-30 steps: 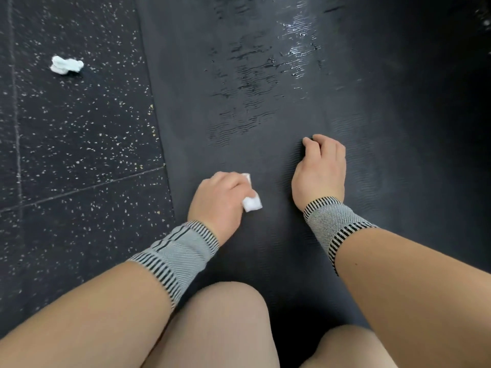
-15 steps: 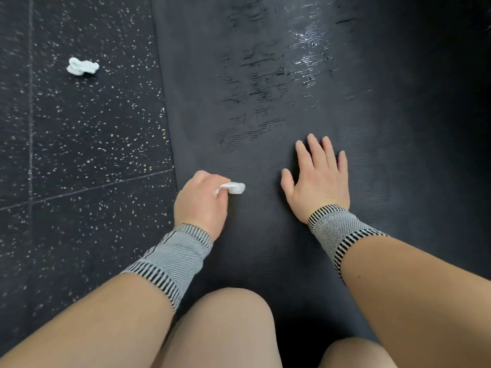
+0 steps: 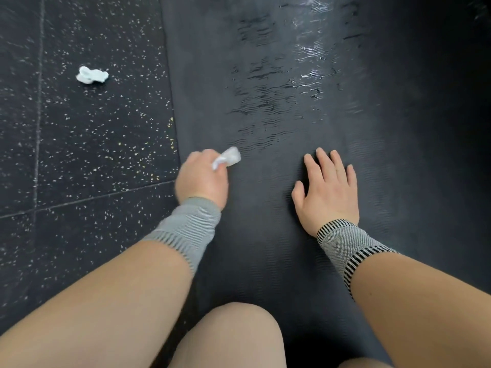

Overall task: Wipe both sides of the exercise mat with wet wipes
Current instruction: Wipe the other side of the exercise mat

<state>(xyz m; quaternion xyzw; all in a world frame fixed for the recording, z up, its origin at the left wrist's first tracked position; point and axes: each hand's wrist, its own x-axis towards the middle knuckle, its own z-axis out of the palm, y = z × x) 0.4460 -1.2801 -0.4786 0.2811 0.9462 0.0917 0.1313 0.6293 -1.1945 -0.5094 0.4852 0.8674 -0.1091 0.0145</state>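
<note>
Left hand [image 3: 202,179] pinches a wet wipe [image 3: 228,158] against the dark exercise mat [image 3: 265,235]; right hand [image 3: 328,192] lies flat at three o'clock of it, fingers straight. Crumpled wipe [image 3: 91,75] at ten o'clock, on speckled floor [image 3: 93,142].

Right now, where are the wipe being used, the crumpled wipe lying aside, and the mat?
wet wipe [image 3: 228,158], head view, on its bunched white end.
crumpled wipe [image 3: 91,75], head view, on its middle.
exercise mat [image 3: 265,235], head view, on bare dry surface.

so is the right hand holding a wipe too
No, the right hand lies flat and empty on the mat; only the left hand grips a wipe.
</note>
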